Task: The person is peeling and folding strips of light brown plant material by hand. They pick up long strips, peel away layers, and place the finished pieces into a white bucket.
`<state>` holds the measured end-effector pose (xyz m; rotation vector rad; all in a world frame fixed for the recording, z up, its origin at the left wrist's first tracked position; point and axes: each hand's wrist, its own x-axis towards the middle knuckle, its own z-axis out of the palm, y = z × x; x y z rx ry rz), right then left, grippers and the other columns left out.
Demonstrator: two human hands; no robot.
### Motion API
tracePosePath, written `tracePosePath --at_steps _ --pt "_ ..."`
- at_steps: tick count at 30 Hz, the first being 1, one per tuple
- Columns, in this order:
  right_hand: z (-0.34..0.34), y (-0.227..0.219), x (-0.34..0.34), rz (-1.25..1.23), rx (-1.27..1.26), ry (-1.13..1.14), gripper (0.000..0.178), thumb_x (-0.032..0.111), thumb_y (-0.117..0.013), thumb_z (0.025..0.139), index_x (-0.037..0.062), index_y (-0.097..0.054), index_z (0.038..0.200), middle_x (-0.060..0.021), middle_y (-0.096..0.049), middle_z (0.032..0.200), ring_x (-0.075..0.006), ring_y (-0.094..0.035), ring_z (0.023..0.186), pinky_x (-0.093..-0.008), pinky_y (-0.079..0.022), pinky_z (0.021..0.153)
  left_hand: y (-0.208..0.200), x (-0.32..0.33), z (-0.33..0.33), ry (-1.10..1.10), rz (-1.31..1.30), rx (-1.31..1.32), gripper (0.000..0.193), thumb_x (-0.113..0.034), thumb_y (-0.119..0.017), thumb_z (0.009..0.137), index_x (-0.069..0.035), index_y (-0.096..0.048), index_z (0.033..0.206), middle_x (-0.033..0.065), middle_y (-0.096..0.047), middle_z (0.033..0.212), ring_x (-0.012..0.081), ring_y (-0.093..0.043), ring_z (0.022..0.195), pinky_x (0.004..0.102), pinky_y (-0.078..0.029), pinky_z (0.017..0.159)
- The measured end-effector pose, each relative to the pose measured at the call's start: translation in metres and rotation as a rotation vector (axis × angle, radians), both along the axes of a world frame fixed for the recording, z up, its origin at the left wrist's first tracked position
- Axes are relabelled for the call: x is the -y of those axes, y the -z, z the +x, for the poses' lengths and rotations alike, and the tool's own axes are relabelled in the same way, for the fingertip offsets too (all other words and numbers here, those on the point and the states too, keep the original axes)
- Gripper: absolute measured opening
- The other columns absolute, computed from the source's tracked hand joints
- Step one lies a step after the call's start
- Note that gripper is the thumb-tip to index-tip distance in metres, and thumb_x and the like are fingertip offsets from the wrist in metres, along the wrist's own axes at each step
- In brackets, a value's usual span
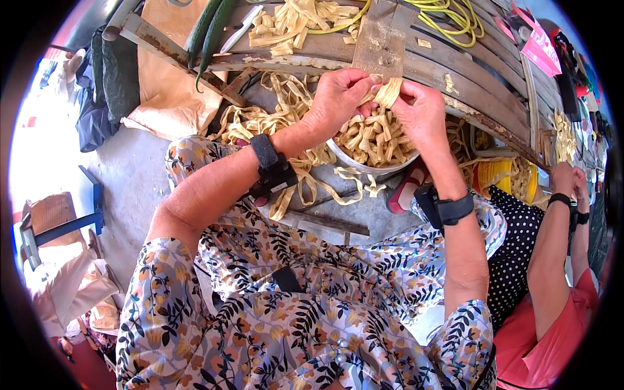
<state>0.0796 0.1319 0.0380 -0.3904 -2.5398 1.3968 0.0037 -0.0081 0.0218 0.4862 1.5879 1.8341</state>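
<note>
My left hand [338,101] and my right hand [421,116] are close together at the slatted bench's near edge, both pinching a pale yellow flat strip [389,93]. The strip looks bent over between the two sets of fingertips; its exact fold is partly hidden by my fingers. Just below my hands stands a white bowl [339,155] heaped with short knotted pieces [372,142] of the same pale material. Long loose strips [289,97] lie tangled to the left of the bowl, some trailing over its side toward the floor.
On the slatted bench [455,75] lie more pale strips [299,19], a coil of yellow cord [455,19] and long green gourds [211,32]. A wooden board [380,42] crosses the slats. At right, a co-worker's hands [567,179] work near a yellow bucket [494,177].
</note>
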Motion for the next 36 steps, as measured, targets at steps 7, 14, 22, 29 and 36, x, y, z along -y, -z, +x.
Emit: tracePosePath --at_steps 7,14,22,29,36 --pt "-0.004 0.022 -0.009 -0.162 0.081 -0.067 0.016 0.016 -0.064 0.075 0.0004 -0.065 0.078 -0.0005 -0.055 0.056 -0.0040 -0.045 0.054 -0.0224 -0.040 0.052 0.008 0.003 -0.002 0.082 -0.185 -0.587 0.031 -0.028 -0.052 0.088 0.003 -0.060 0.084 0.0016 -0.055 0.059 0.0057 -0.050 0.052 0.0210 -0.041 0.049" --pt "0.001 0.025 0.004 0.145 -0.266 0.047 0.008 0.008 -0.064 0.068 0.0019 -0.065 0.073 -0.0014 -0.063 0.090 -0.0143 -0.054 0.082 -0.0278 -0.043 0.072 0.010 -0.005 0.001 -0.007 -0.237 -0.432 0.034 -0.033 -0.055 0.085 0.000 -0.059 0.080 0.0004 -0.053 0.059 0.0061 -0.046 0.051 0.0210 -0.035 0.044" --pt "-0.001 0.005 -0.032 -0.733 -0.271 0.281 0.011 0.005 -0.063 0.077 -0.0012 -0.066 0.085 -0.0075 -0.062 0.098 -0.0104 -0.058 0.083 -0.0213 -0.048 0.075 0.001 0.002 -0.003 0.253 0.045 0.243 0.021 -0.022 -0.056 0.086 -0.002 -0.059 0.091 -0.0095 -0.038 0.059 -0.0001 -0.030 0.049 0.0152 -0.021 0.043" --pt "0.009 -0.001 -0.026 -0.692 0.038 0.135 0.028 0.018 -0.065 0.077 0.0016 -0.061 0.100 -0.0043 -0.061 0.085 -0.0077 -0.057 0.075 -0.0184 -0.051 0.062 0.009 0.017 -0.017 0.421 0.099 0.369 0.023 -0.024 -0.049 0.090 -0.004 -0.059 0.084 -0.0093 -0.037 0.056 -0.0003 -0.026 0.045 0.0160 -0.021 0.041" --pt "0.005 0.006 -0.006 -0.837 -0.015 0.039 0.014 0.011 -0.064 0.077 0.0034 -0.060 0.089 0.0031 -0.049 0.063 -0.0005 -0.037 0.049 -0.0142 -0.025 0.040 0.011 0.015 -0.020 0.549 0.125 0.486 0.023 -0.025 -0.048 0.090 -0.006 -0.054 0.078 -0.0101 -0.033 0.055 -0.0006 -0.023 0.044 0.0150 -0.015 0.039"
